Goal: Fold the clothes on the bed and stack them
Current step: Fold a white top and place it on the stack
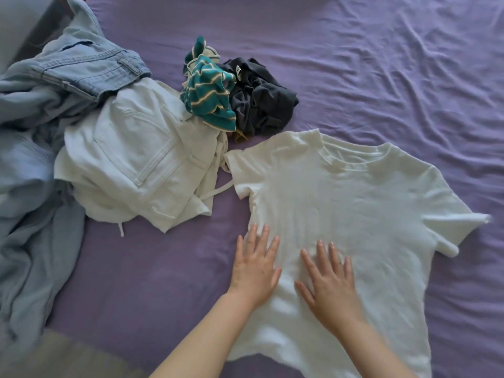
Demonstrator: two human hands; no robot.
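Observation:
A white T-shirt (351, 203) lies spread flat on the purple bed sheet (381, 64), neck away from me, sleeves out to both sides. My left hand (255, 264) presses flat on the shirt's left edge with straight fingers. My right hand (328, 279) lies flat on the shirt's lower middle, fingers spread. To the left sits an unfolded heap: white jeans (136, 162), light blue jeans (81, 66), a teal striped garment (208, 96) and a dark grey garment (261, 102).
A pale blue cloth (32, 214) drapes along the bed's left side. A grey surface (16, 25) shows at the top left corner. Wrinkled purple sheet stretches across the right and far side of the bed.

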